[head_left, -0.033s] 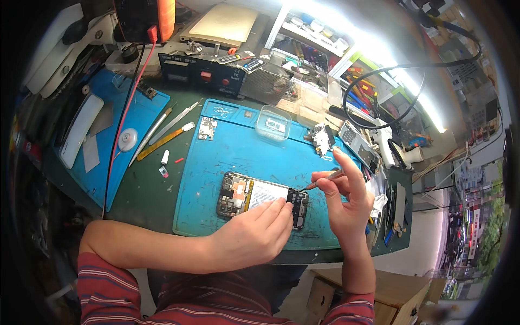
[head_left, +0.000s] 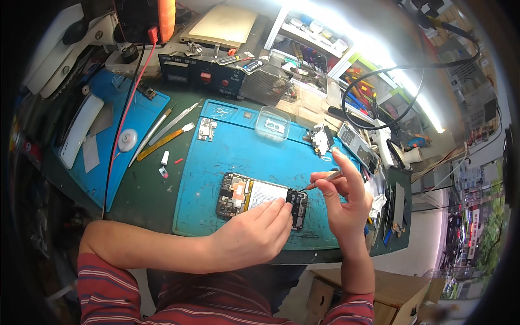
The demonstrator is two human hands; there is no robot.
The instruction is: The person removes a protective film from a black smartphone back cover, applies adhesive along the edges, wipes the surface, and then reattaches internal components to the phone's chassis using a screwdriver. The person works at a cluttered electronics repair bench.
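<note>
An opened smartphone [head_left: 268, 192] lies on the blue work mat, its battery and inner boards bare. Across its battery and near long edge rests my left hand [head_left: 259, 230], fingers together and bent over the phone; the thumb is hidden. My right hand [head_left: 346, 199] pinches a slim screwdriver [head_left: 319, 183] between thumb and fingers, with the index finger raised. The screwdriver slants down to the left, and its thin dark tip is at the phone's right end. Whether the tip touches a screw is too small to tell.
The blue mat [head_left: 200, 162] carries a loose circuit board [head_left: 207, 129], a clear plastic box [head_left: 272, 124] and a white-and-black phone part [head_left: 322, 140]. To the left lie a yellow-handled brush [head_left: 162, 143] and tweezers [head_left: 176, 122]. A red-and-black cable [head_left: 125, 103] hangs at left.
My right hand and the screwdriver have shifted very slightly to the left. My left hand and the phone have not visibly moved.
</note>
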